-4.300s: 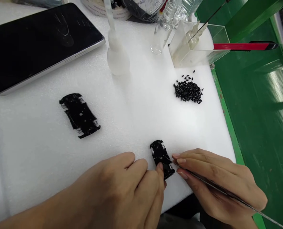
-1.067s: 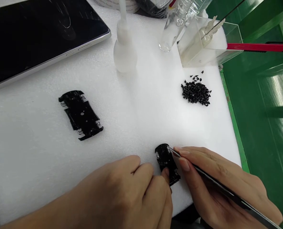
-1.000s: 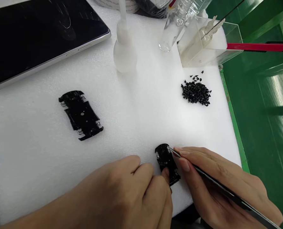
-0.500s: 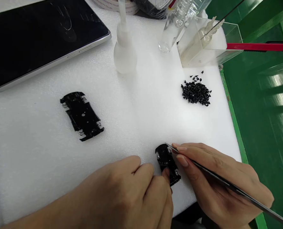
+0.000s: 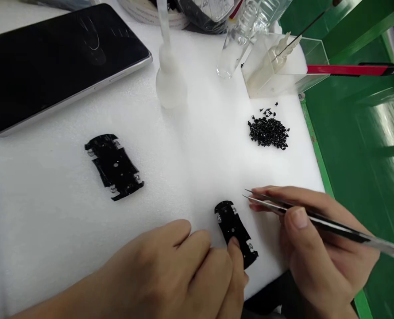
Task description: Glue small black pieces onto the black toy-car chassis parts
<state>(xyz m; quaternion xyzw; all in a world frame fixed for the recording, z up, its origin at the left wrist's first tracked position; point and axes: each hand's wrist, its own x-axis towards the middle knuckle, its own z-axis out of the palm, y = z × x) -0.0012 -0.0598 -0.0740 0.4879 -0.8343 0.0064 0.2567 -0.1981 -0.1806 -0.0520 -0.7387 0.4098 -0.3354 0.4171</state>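
My left hand (image 5: 183, 274) is curled, with a fingertip resting on the lower part of a black model-car base plate (image 5: 228, 219). The plate has shiny fittings at its side notches, and its lower left edge is partly hidden by my fingers. Held in my right hand (image 5: 323, 239) is a pair of tweezers (image 5: 339, 226). Their tips are spread apart just above and right of the plate, not touching it, and nothing shows between them. A second black car base plate (image 5: 115, 170) lies flat to the left. Farther back sits a pile of tiny black pieces (image 5: 269, 132).
A phone (image 5: 57, 66) lies at the back left of the white foam sheet (image 5: 44, 248). Behind stand a translucent dropper bottle (image 5: 171, 86), a clear glass vial (image 5: 230, 55) and a clear box (image 5: 283, 86) with a red cutter (image 5: 346, 69). Green surface (image 5: 356, 146) borders the right.
My right hand has drawn the tweezers back to the right from the plate's upper end, and their tips have opened. My left hand still rests on the plate. The view has shifted slightly.
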